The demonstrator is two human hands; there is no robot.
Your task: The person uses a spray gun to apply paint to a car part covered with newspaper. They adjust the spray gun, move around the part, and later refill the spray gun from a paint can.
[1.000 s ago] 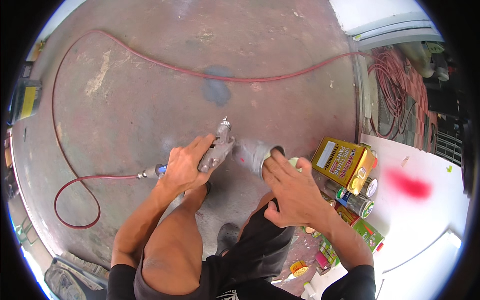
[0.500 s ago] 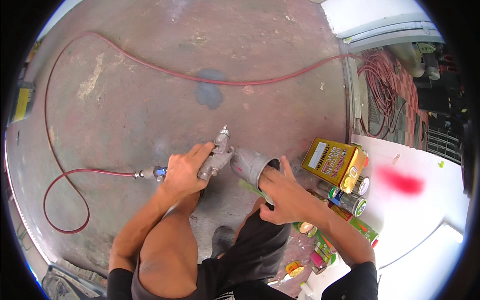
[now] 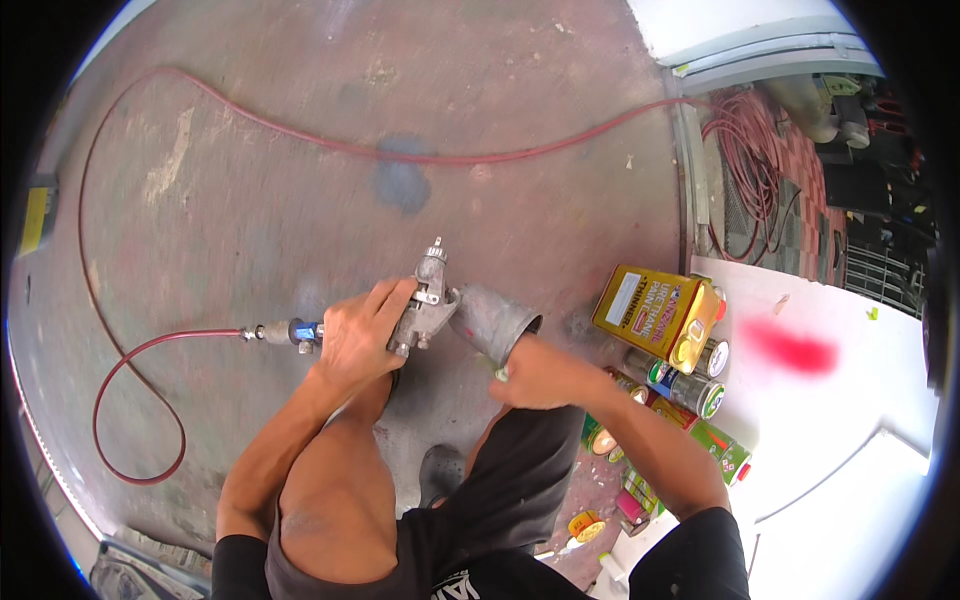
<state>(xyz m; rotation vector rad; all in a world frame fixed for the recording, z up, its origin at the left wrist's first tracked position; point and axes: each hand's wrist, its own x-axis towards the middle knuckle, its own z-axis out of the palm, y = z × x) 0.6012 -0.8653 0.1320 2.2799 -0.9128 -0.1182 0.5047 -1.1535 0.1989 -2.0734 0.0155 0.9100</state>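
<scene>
My left hand [image 3: 362,335] is wrapped round the handle of a metal spray gun [image 3: 428,305], its nozzle pointing away from me. Joined to the gun's right side, a grey metal paint cup [image 3: 493,325] lies tipped over, its open mouth toward my right hand [image 3: 555,375]. The fingers of that hand reach inside the cup and are hidden. My thumb stays outside, by the rim, beside a small pale green bit that I cannot make out. From the gun's handle a blue-and-metal hose coupling [image 3: 295,333] leads left to a red air hose [image 3: 180,338].
At my right stand a yellow rectangular thinner can [image 3: 650,312], several paint tins [image 3: 690,390] and a green can [image 3: 722,450]. Beside them lies a white board [image 3: 850,440] with a red sprayed patch. The hose loops across the stained floor [image 3: 260,220] to a coil [image 3: 745,150] by the doorway.
My right hand has gone deeper into the cup and turned, so its fingers no longer show. The gun and cup have shifted slightly left in view.
</scene>
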